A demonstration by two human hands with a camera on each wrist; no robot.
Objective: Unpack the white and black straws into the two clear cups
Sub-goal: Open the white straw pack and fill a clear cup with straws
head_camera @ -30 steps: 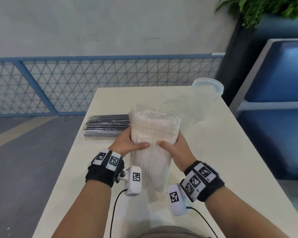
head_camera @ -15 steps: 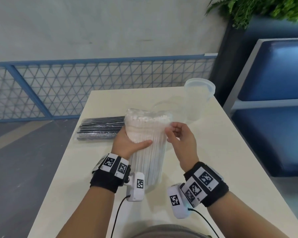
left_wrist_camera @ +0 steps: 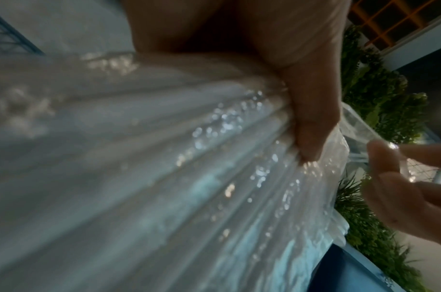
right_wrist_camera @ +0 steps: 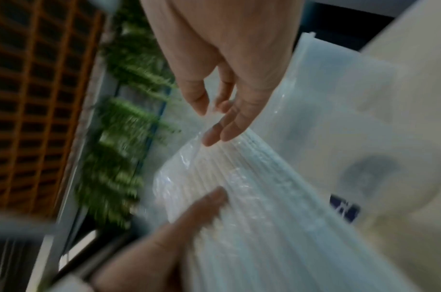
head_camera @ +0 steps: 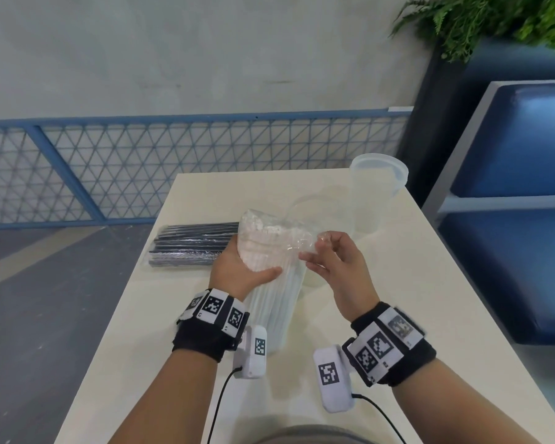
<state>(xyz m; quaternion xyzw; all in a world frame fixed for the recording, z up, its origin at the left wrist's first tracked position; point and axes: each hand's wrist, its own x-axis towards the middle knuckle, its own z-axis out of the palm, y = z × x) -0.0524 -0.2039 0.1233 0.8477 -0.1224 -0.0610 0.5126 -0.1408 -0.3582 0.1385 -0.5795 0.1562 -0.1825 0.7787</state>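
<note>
A clear plastic pack of white straws (head_camera: 271,270) (right_wrist_camera: 251,217) (left_wrist_camera: 164,168) stands upright on the cream table (head_camera: 414,283). My left hand (head_camera: 241,267) (left_wrist_camera: 304,110) grips the pack around its upper part, thumb across the front. My right hand (head_camera: 330,261) (right_wrist_camera: 214,118) pinches the loose plastic wrap at the pack's top right corner. A pack of black straws (head_camera: 193,243) lies flat on the table to the left. One clear cup (head_camera: 377,193) stands at the far right; a second clear cup (head_camera: 314,209) sits just behind the white pack, partly hidden.
A blue mesh railing (head_camera: 173,168) runs beyond the table's far edge. A blue padded bench (head_camera: 519,219) stands to the right, with a dark planter and a green plant (head_camera: 494,17) behind it. The floor drops away at the left.
My right hand left the pack's side and rose to its top corner, where it now pinches the wrap and pulls it to the right. The left hand keeps its hold.
</note>
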